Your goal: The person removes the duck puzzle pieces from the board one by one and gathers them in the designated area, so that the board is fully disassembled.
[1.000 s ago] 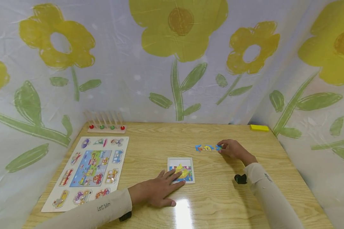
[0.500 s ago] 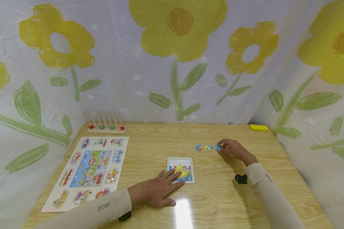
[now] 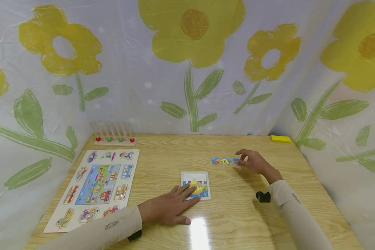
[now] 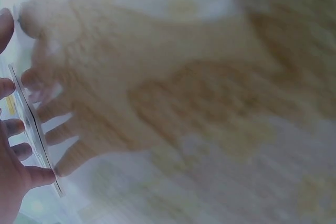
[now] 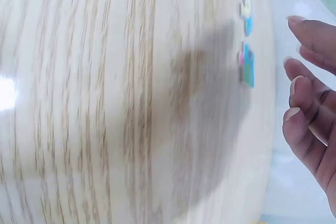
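Note:
A small white-framed jigsaw puzzle [image 3: 209, 184] lies on the table in the head view, its lower part filled with a yellow, blue and pink picture. My left hand [image 3: 170, 208] rests spread over its lower left, fingertips on the puzzle. Beyond it to the right, a short row of loose puzzle pieces lies flat: a blue and orange one [image 3: 214, 161], a yellow and blue one [image 3: 226, 161], and a blue-green one [image 5: 249, 69] at the right end. My right hand [image 3: 255, 163] hovers beside that last piece, thumb and fingers apart, holding nothing in the right wrist view.
A large white vehicle puzzle board [image 3: 128, 176] occupies the table's left side. Behind it stands a peg rack [image 3: 115, 142] with red and green beads. A yellow block [image 3: 280, 139] sits at the far right corner. Flower-printed curtains [image 3: 125, 86] enclose the table [image 3: 162, 156].
My right hand has let go of the end piece and lifted slightly off it, its fingers spreading. The left hand stays on the puzzle. The head view has shifted slightly.

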A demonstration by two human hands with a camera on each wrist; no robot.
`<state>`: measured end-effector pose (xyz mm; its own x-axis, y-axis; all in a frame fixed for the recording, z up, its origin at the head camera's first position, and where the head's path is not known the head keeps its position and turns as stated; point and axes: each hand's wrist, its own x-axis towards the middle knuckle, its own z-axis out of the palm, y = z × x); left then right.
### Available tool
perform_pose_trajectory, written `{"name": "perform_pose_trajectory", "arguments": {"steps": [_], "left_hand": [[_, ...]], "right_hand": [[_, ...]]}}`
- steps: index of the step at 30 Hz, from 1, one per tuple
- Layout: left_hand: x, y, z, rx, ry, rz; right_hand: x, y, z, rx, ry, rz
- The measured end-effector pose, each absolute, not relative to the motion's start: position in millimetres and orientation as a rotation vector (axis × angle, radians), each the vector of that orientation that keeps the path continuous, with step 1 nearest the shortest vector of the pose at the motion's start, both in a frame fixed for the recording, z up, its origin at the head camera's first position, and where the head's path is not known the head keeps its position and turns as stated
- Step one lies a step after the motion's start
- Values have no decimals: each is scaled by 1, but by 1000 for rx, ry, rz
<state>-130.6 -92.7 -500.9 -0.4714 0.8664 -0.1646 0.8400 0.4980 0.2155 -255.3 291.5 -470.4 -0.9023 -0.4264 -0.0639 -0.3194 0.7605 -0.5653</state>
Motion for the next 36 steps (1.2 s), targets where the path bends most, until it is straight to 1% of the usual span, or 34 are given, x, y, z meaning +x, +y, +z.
{"name": "perform_pose_trajectory", "arguments": {"steps": [8,14,20,36], "left_hand": [[-125,-92,-500,1468,2511,174],[-117,-89,-499,1508,2520,103],[-115,-88,-498,1479,2515,20],[-114,-89,-496,1480,2514,7]], "right_hand": [[-251,269,-461,-603,2733,-827],[-248,250,-456,-690,2708,-842],[-242,228,-452,-755,2639,-874],[-228,176,-467,-933,2491,-781]]}}
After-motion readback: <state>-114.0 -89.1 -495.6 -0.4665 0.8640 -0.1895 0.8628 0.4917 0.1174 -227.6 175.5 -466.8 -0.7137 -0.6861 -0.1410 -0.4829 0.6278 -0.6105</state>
